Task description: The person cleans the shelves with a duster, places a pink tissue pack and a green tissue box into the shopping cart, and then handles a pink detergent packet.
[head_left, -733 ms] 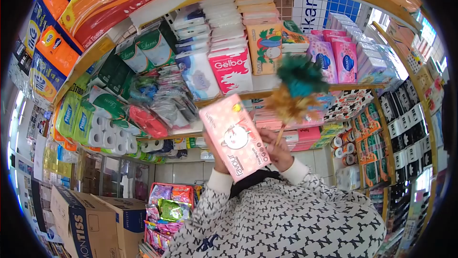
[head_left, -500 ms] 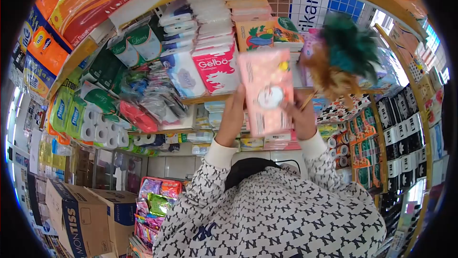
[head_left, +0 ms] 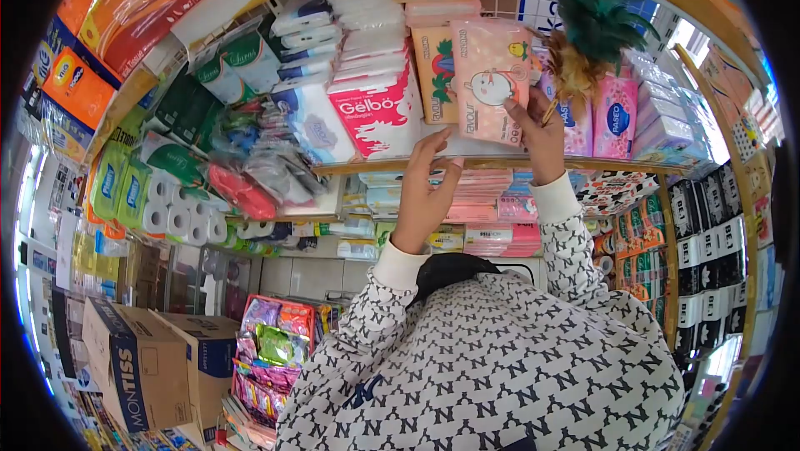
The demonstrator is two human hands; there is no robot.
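Observation:
My right hand [head_left: 542,132] is raised to the upper shelf and grips a pink tissue pack [head_left: 490,76] with a cartoon face, held upright against the shelf's stock. The same hand also pinches the thin stick of a green-and-brown feather duster [head_left: 593,22], whose feathers stick up above the pack. My left hand [head_left: 425,192] hovers just below the pack at the wooden shelf edge [head_left: 375,165], fingers spread and holding nothing.
A red-and-white Gelbo tissue pack [head_left: 375,113] and an orange fruit-print pack [head_left: 435,76] stand left of the pink pack, pink Paseo packs [head_left: 614,117] to its right. Toilet rolls [head_left: 171,217] fill the left shelves. Cardboard boxes [head_left: 137,363] and a red snack basket [head_left: 275,343] stand below.
The pink pack rose from chest height up to the upper shelf. My left hand let go of it and now hangs open beneath it. The duster rose along with my right hand.

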